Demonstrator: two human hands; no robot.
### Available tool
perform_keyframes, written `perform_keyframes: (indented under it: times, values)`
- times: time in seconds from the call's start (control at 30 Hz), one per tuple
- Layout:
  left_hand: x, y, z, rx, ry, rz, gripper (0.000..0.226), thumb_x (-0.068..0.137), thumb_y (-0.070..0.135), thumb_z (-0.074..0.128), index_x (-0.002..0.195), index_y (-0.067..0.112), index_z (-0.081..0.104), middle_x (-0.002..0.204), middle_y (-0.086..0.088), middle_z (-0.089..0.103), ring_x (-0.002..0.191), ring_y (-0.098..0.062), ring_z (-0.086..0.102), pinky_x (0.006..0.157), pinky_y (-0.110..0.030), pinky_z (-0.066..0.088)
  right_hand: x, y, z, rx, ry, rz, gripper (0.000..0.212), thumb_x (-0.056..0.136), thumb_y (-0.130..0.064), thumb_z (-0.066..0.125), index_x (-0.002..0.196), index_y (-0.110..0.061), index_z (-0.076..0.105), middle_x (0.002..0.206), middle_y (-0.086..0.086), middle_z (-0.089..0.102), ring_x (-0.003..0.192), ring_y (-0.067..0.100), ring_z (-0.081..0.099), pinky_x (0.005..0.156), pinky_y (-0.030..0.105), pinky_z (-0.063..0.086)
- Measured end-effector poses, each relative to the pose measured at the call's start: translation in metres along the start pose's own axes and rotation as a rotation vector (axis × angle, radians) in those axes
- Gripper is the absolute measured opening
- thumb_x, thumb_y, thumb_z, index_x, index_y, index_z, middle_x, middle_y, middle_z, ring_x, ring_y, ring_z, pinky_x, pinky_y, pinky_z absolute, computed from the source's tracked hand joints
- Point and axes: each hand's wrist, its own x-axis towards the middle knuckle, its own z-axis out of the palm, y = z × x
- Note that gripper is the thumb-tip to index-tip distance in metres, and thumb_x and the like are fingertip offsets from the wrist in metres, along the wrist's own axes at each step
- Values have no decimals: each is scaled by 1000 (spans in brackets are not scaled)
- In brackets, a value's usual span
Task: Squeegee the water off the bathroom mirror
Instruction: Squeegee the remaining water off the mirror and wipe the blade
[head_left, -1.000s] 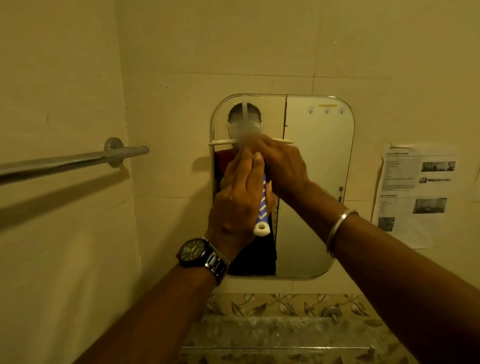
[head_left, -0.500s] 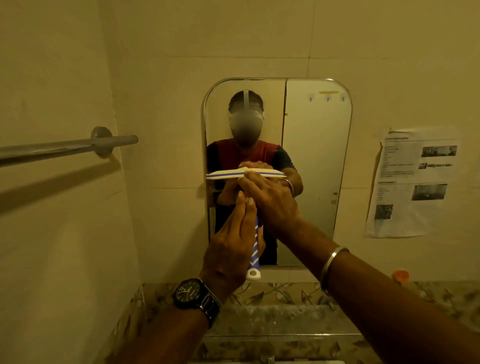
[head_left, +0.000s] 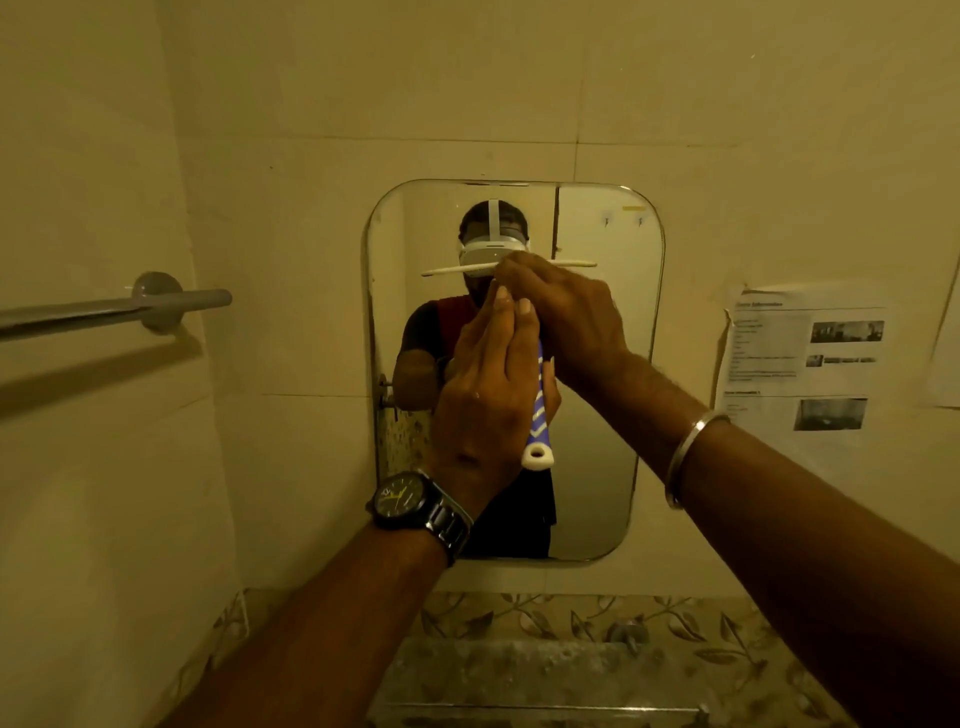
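Tiled bathroom wall, mirror (head_left: 597, 483) centred: squeegee (head_left: 537, 441) blade sits level on the glass toward 12 o'clock, handle pointing to 6, right hand (head_left: 569, 322) gripping the neck to press it flat, left hand (head_left: 485, 395) clamping the handle, fingers straight, likely steadying a downward pull.

A cream tiled wall (head_left: 467, 104) carries a round-cornered mirror (head_left: 597, 467), fixed flat. To its right, a printed sheet (head_left: 800, 364) is stuck to the same wall, and the edge of a second sheet (head_left: 948, 353) shows beyond it. On the side wall (head_left: 78, 156), a grey towel rail (head_left: 104, 312) juts out. Below the mirror runs a leaf-patterned tile band (head_left: 571, 618), with a cloudy glass shelf (head_left: 493, 675) in front of it.
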Motion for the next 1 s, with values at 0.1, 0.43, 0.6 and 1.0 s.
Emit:
perform_keyframes:
  times: [0.1, 0.43, 0.6, 1.0]
  values:
    - [-29, 2, 5, 41, -5, 13, 60, 91, 28, 77, 137, -7, 59, 142, -27, 58, 117, -39, 68, 91, -35, 58, -25, -13, 10, -18, 62, 15, 39, 98, -33, 57, 111, 1, 70, 112, 19, 72, 92, 33, 73, 75, 44, 62]
    - [-82, 23, 2, -7, -88, -19, 57, 90, 27, 75, 133, -9, 62, 140, -27, 59, 111, -33, 72, 87, -28, 58, -84, -33, 11, 30, -6, 42, 42, 96, -31, 58, 114, 5, 72, 117, 24, 72, 108, 40, 71, 82, 59, 60]
    - [-25, 33, 6, 6, 27, 18, 54, 95, 23, 71, 138, -8, 58, 143, -28, 56, 123, -39, 65, 93, -34, 57, -43, -2, -20, 5, 82, 15, 39, 100, -30, 58, 116, 3, 71, 118, 21, 72, 99, 34, 73, 79, 45, 63]
    - [-69, 47, 39, 7, -32, 71, 55, 101, 25, 65, 143, -8, 53, 151, -29, 48, 136, -36, 55, 99, -33, 57, -95, 8, -2, -35, 26, 104, 39, 99, -24, 61, 123, 5, 69, 129, 24, 67, 120, 39, 66, 90, 53, 60]
